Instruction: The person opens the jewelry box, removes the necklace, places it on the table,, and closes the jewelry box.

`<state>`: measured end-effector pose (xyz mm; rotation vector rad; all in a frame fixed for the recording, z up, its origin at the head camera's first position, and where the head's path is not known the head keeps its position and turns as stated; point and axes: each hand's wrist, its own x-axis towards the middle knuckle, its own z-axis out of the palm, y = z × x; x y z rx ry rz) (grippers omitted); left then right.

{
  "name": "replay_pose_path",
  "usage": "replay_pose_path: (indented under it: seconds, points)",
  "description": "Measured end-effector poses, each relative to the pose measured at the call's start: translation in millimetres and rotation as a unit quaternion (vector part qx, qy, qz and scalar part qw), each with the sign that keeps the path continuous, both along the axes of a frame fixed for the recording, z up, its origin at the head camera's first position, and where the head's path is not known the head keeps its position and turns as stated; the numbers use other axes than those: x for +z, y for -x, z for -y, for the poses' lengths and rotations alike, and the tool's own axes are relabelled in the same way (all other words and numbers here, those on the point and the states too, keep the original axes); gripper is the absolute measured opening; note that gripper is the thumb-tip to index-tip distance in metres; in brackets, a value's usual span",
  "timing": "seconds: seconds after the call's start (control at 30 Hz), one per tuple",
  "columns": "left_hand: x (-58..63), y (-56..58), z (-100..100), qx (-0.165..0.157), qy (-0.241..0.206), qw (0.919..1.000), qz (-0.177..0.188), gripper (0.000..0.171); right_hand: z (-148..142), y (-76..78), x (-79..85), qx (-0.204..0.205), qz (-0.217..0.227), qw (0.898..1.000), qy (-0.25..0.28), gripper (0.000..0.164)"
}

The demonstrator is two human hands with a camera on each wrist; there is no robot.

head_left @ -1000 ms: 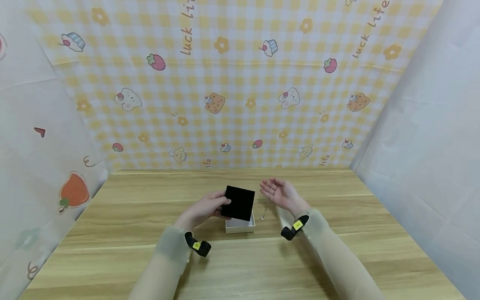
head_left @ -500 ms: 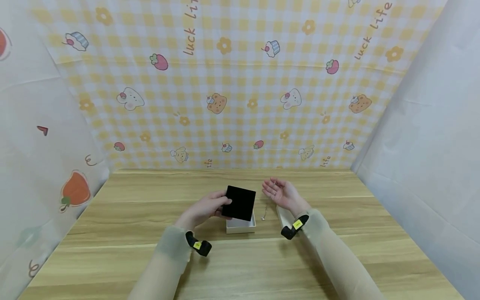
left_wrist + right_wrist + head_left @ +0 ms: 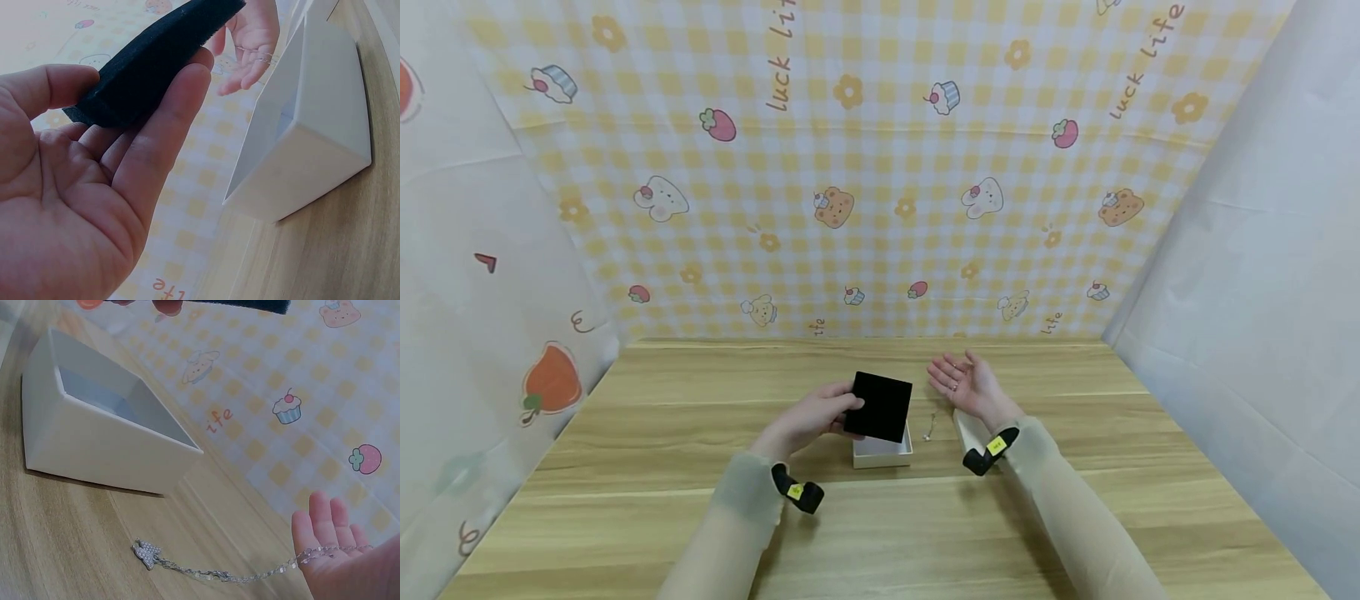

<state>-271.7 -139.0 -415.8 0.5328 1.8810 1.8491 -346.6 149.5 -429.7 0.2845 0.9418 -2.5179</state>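
My left hand (image 3: 811, 414) grips a square black foam pad (image 3: 880, 407) by its left edge, the thumb on the upper face and the fingers beneath. Under the pad stands an open white box (image 3: 882, 460), partly covered by it in the head view; its visible inside is pale in the right wrist view. My right hand (image 3: 970, 392) is held palm up to the right, fingers extended and thumb apart. Across those fingers lies a thin silver chain (image 3: 250, 577), trailing to a sparkling pendant (image 3: 147, 554) to the right of the box.
A white box part (image 3: 970, 432), perhaps the lid, lies on the wooden table (image 3: 880, 533) beneath my right wrist and is mostly hidden. Behind the table hangs a yellow checked cloth (image 3: 880, 167); white cloths border both sides.
My right hand has shifted slightly right, and its fingers and thumb have spread more. The chain and pendant have drifted a little right. The left hand keeps its grip on the pad.
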Motion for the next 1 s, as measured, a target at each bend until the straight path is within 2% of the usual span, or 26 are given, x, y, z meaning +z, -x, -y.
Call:
replay_pose_path:
  seconds: [0.3,0.57,0.8,1.0]
  points:
    - [3.2,-1.8,-0.9,-0.009,0.002,1.0000,-0.003,0.041,-5.7,2.5,-1.0,-0.027,0.011,1.000,-0.005,0.067]
    - [3.4,-1.5,-1.3,-0.016,0.001,0.9999,-0.004,0.041,-5.6,6.0,-2.9,-0.064,0.042,0.996,-0.043,0.045]
    - [1.8,-0.7,-1.6,-0.012,0.006,0.9999,-0.005,0.041,-8.1,6.8,-7.1,-0.045,0.010,0.999,-0.024,0.062]
    - [-1.0,0.3,-2.0,-0.008,0.008,0.9999,-0.002,0.040,-9.7,7.9,-8.8,-0.037,-0.003,0.999,-0.016,0.065]
